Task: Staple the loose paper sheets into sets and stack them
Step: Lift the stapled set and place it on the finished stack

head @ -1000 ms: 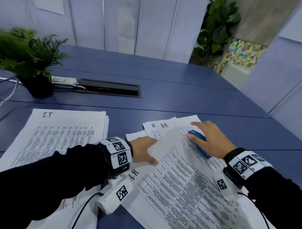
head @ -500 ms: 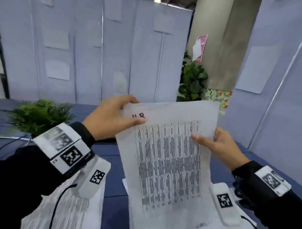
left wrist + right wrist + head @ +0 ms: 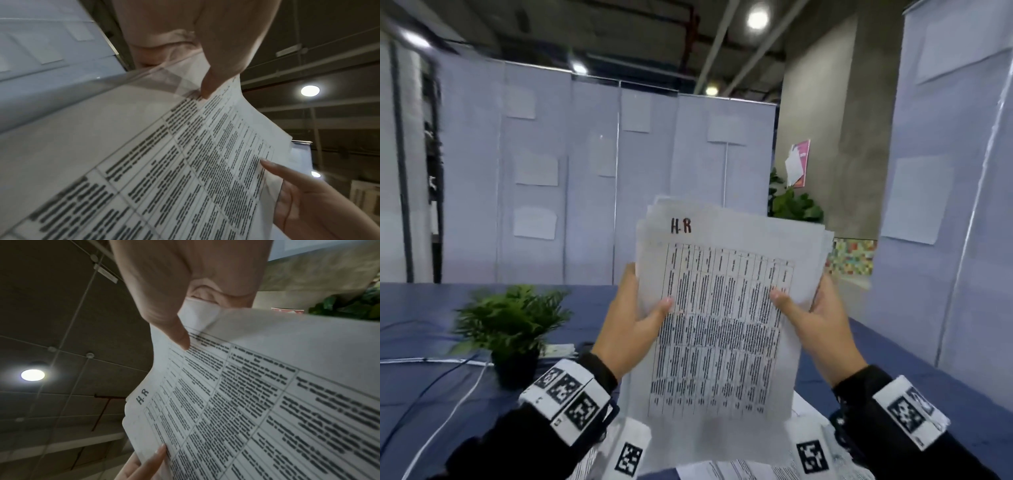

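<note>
Head view is showing the paper sheets (image 3: 719, 308) standing upright at frame centre, above the table (image 3: 431, 315). The left hand (image 3: 631, 322) and right hand (image 3: 815, 322) are pinching the side edges, thumbs in front. Uneven top edges are suggesting a loosened grip and tapping square before stapling.

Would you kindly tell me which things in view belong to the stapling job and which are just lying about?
Part of the job:
- bundle of sheets marked H.R, held upright by the left hand and right hand, thumbs on its front
- loose sheets on the table

Just lying about:
- small potted plant
- cables
- large leafy plant
- blue table
</note>
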`<state>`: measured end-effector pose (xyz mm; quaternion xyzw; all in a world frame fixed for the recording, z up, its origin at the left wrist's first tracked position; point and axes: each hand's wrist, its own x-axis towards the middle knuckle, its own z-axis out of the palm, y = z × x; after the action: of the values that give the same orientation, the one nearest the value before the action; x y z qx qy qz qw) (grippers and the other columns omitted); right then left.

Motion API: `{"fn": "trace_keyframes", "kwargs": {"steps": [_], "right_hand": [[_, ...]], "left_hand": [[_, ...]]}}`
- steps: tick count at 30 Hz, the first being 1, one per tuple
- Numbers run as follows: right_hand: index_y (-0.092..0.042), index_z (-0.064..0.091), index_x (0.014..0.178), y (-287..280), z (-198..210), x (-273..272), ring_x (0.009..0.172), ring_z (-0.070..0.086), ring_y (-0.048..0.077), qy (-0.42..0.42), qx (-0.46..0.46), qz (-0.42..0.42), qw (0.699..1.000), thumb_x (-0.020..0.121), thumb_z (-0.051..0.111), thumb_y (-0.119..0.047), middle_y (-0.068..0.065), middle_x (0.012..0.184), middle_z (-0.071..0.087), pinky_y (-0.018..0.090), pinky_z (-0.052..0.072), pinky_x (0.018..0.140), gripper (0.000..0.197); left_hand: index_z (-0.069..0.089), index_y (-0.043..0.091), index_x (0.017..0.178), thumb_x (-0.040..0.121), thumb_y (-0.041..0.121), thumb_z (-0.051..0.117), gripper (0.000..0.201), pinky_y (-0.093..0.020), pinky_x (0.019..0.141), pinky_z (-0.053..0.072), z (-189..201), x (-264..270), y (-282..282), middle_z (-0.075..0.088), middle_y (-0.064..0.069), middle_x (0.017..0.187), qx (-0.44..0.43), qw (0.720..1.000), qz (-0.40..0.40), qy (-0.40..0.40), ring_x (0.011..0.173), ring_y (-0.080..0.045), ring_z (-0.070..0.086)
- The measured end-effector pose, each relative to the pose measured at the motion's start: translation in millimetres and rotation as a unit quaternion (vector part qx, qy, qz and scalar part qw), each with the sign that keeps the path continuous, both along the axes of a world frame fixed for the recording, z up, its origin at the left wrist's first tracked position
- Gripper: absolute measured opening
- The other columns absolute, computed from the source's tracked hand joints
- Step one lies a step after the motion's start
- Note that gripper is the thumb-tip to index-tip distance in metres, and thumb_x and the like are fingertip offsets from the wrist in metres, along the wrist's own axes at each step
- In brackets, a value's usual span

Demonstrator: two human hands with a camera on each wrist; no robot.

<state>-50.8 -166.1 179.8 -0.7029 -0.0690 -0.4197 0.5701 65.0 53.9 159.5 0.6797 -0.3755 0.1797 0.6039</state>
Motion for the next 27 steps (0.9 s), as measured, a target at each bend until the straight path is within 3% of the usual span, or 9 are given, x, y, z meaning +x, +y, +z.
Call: {"fn": "trace_keyframes", "kwargs": {"steps": [3,6,9,12,15,18,22,24,27], "right_hand": [[-0.024,0.047,0.114,8,-33,4,0.109,0.059,0.017,0.065,0.003,-0.020,0.998,0.081,0.066,0.002,0.000,0.116,0.060,0.039,0.049,0.093,0.046],[-0.033,0.049,0.105,15,-47,11,0.109,0.059,0.019,0.096,-0.010,-0.044,0.994,0.081,0.066,0.003,-0.001,0.113,0.062,0.041,0.048,0.094,0.046],[-0.033,0.049,0.103,17,-27,15,0.106,0.059,0.014,0.066,-0.003,-0.056,0.996,0.081,0.065,0.004,-0.004,0.112,0.062,0.038,0.049,0.092,0.046],[-0.024,0.047,0.108,16,-15,11,0.101,0.060,0.009,0.027,0.005,-0.055,0.998,0.081,0.068,-0.003,-0.006,0.108,0.062,0.031,0.049,0.085,0.040],[-0.029,0.043,0.110,14,-37,6,0.102,0.058,0.005,0.084,-0.011,-0.050,0.995,0.083,0.067,-0.008,-0.009,0.110,0.060,0.027,0.047,0.084,0.042],[-0.032,0.042,0.113,17,-66,6,0.107,0.057,0.006,0.150,-0.035,-0.044,0.987,0.087,0.063,-0.009,-0.012,0.112,0.058,0.025,0.047,0.087,0.041],[-0.031,0.047,0.116,22,-50,14,0.103,0.057,0.001,0.109,-0.035,-0.061,0.992,0.090,0.057,-0.005,-0.014,0.112,0.060,0.026,0.047,0.088,0.038],[-0.032,0.048,0.113,27,-39,13,0.100,0.058,0.001,0.087,-0.016,-0.051,0.995,0.091,0.055,-0.004,-0.014,0.109,0.060,0.025,0.047,0.084,0.036],[-0.035,0.049,0.102,31,-46,6,0.095,0.060,0.005,0.097,0.008,-0.055,0.994,0.089,0.057,-0.003,-0.012,0.102,0.062,0.025,0.048,0.078,0.036]], "left_hand": [[0.037,0.041,0.111,0.089,0.009,0.060,0.046,-0.013,0.084,0.050,-28,-6,4,0.056,0.017,0.113,0.021,0.998,-0.017,0.048,0.097,0.014,0.058],[0.038,0.038,0.107,0.090,0.008,0.058,0.040,-0.020,0.087,0.050,-34,-9,3,0.057,0.017,0.109,0.039,0.997,0.000,0.062,0.091,0.016,0.058],[0.037,0.029,0.114,0.091,0.005,0.055,0.038,-0.006,0.073,0.048,-14,-5,1,0.057,0.017,0.106,0.017,0.999,0.004,0.036,0.087,0.017,0.058],[0.034,0.019,0.120,0.091,0.003,0.055,0.039,-0.001,0.065,0.044,0,-5,4,0.057,0.014,0.102,-0.017,1.000,0.009,0.024,0.081,0.017,0.058],[0.034,0.019,0.118,0.093,0.003,0.052,0.035,-0.005,0.072,0.048,-22,-14,8,0.055,0.013,0.106,0.007,0.998,-0.008,0.059,0.086,0.018,0.058],[0.035,0.029,0.110,0.094,0.005,0.049,0.032,-0.022,0.095,0.048,-49,-15,9,0.053,0.016,0.111,0.043,0.995,-0.002,0.087,0.097,0.011,0.056],[0.038,0.027,0.105,0.096,0.006,0.046,0.024,-0.004,0.079,0.045,-36,-10,5,0.055,0.016,0.109,0.015,0.998,0.004,0.068,0.096,0.017,0.054],[0.040,0.024,0.104,0.096,0.007,0.046,0.019,-0.005,0.075,0.046,-27,-9,5,0.057,0.014,0.108,-0.009,0.998,0.002,0.062,0.095,0.015,0.056],[0.040,0.028,0.103,0.097,0.008,0.046,0.021,-0.013,0.082,0.049,-35,-11,8,0.058,0.014,0.108,-0.007,0.997,-0.005,0.083,0.096,0.011,0.057]]}}
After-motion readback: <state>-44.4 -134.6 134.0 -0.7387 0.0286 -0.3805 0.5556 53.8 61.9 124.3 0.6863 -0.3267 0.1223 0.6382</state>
